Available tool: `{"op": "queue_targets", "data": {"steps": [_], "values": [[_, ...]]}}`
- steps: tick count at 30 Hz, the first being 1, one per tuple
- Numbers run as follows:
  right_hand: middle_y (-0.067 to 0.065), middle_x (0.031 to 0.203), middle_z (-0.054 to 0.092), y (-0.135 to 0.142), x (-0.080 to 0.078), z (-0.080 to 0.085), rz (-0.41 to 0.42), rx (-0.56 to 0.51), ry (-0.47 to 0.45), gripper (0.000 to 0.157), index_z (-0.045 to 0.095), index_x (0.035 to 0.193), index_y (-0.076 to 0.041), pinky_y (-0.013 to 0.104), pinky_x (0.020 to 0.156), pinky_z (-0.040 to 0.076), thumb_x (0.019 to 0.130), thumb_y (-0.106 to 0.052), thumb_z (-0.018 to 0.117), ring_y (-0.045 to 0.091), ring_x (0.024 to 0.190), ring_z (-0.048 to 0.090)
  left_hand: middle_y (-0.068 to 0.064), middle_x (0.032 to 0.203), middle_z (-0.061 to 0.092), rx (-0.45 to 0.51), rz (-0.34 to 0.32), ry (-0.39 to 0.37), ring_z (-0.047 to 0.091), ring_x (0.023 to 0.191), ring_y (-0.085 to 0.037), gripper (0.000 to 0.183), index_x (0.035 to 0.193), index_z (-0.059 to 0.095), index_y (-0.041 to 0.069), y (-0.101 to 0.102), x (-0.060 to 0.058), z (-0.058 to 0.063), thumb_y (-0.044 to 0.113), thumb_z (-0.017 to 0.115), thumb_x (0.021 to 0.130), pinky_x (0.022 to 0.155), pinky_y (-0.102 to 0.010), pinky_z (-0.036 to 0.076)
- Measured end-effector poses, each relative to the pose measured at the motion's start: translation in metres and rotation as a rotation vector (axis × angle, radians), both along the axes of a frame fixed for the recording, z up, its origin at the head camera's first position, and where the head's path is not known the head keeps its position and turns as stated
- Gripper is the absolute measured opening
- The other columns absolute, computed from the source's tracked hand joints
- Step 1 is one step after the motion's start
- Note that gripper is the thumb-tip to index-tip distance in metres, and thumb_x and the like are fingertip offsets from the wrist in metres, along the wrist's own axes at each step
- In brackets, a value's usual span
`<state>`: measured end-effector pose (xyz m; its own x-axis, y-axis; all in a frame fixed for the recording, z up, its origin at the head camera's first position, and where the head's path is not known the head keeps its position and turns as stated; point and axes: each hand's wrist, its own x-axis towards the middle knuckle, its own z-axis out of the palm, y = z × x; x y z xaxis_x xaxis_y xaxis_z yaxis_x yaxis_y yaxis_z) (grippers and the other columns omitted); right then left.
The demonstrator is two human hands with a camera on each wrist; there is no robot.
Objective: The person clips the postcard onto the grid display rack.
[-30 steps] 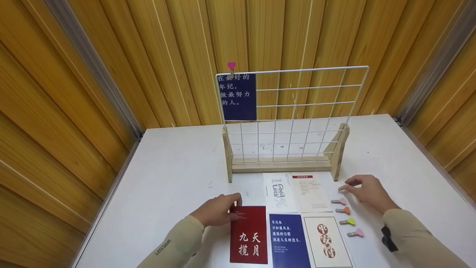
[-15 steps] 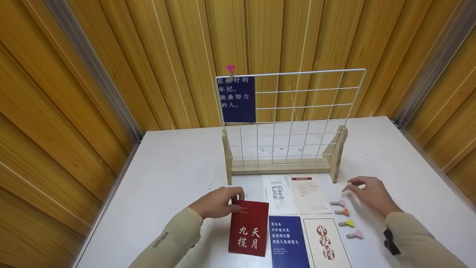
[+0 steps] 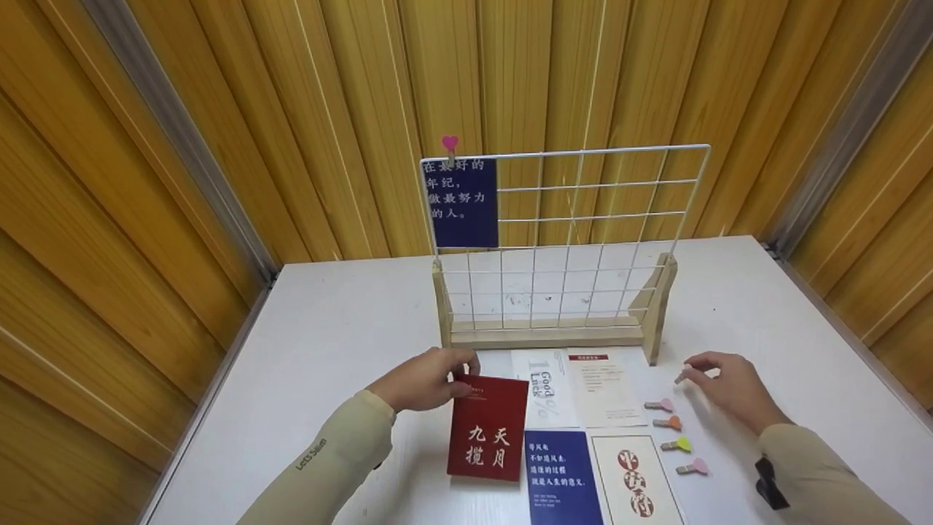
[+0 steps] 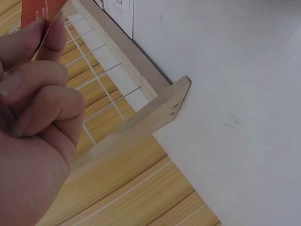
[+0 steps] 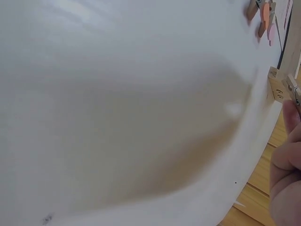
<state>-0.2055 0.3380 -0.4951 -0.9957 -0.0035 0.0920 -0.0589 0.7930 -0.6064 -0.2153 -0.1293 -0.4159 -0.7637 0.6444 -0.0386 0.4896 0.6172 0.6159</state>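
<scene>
My left hand (image 3: 430, 380) pinches a red card (image 3: 487, 430) with white characters by its upper left corner, thumb in front. The card is lifted above the table, tilted, its shadow beneath. In the left wrist view the card's corner (image 4: 40, 14) sits between thumb and finger, the other fingers curled. My right hand (image 3: 732, 383) pinches a small wooden clothespin (image 3: 681, 376) to the right of the stand; the right wrist view shows the clothespin (image 5: 294, 92) at the fingertips. A white wire grid (image 3: 576, 219) on wooden feet bears a blue card (image 3: 466, 211), clipped by a pink heart clothespin (image 3: 450, 146).
On the white table (image 3: 342, 313) lie a Good Luck card (image 3: 543, 397), a cream card (image 3: 605, 390), a blue card (image 3: 561, 481) and a card with red round characters (image 3: 634, 474). Right of them, several heart clothespins (image 3: 678, 444) form a column. Wood-pattern walls (image 3: 350, 109) stand behind.
My left hand has raised the red card off the table and moved it forward, tilting it. My right hand has lifted the clothespin slightly and drawn it a little to the right.
</scene>
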Motion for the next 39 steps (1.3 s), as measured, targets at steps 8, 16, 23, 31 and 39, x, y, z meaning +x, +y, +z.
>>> {"op": "queue_targets", "data": {"steps": [8,16,23,31,39], "values": [[0.025,0.111,0.066,0.002,0.004,-0.002,-0.014,0.001,-0.014,0.030,0.065,0.114,0.009,0.053,0.085,0.048,0.095,-0.014,0.064,0.042,0.104,0.057,0.010,0.088,0.064,0.041,0.040,0.021,0.062,0.083,-0.013,0.015,0.095,0.062,0.020,0.008,-0.006,0.015,0.006,0.066,0.094,0.076,-0.031,0.053],[0.026,0.112,0.065,0.003,0.004,0.002,-0.016,-0.002,-0.007,0.030,0.064,0.115,0.009,0.056,0.088,0.048,0.096,-0.014,0.064,0.044,0.106,0.057,0.006,0.091,0.067,0.076,0.083,0.116,0.064,0.081,-0.014,0.011,0.097,0.063,0.019,0.021,-0.019,0.037,0.009,0.064,0.096,0.073,-0.032,0.054],[0.026,0.113,0.064,0.000,0.006,0.004,-0.028,-0.012,-0.021,0.029,0.064,0.115,0.008,0.057,0.091,0.048,0.095,-0.013,0.064,0.045,0.109,0.055,0.004,0.094,0.069,0.059,0.106,0.190,0.065,0.084,-0.012,0.008,0.103,0.064,0.018,0.031,-0.031,0.054,0.013,0.065,0.097,0.082,-0.034,0.053],[0.023,0.108,0.067,0.000,0.005,0.008,-0.015,0.000,0.028,0.027,0.066,0.112,0.008,0.054,0.087,0.050,0.094,-0.012,0.066,0.043,0.106,0.057,0.002,0.096,0.069,0.036,0.101,0.222,0.064,0.085,-0.012,0.008,0.105,0.063,0.017,0.037,-0.038,0.068,0.013,0.063,0.098,0.084,-0.034,0.052],[0.021,0.105,0.068,-0.001,0.004,0.011,-0.013,0.022,0.061,0.026,0.067,0.111,0.008,0.055,0.086,0.050,0.094,-0.012,0.066,0.043,0.104,0.059,-0.001,0.097,0.070,0.016,0.082,0.304,0.063,0.082,-0.014,0.007,0.104,0.062,0.016,0.044,-0.047,0.081,0.013,0.063,0.098,0.078,-0.034,0.052]]}}
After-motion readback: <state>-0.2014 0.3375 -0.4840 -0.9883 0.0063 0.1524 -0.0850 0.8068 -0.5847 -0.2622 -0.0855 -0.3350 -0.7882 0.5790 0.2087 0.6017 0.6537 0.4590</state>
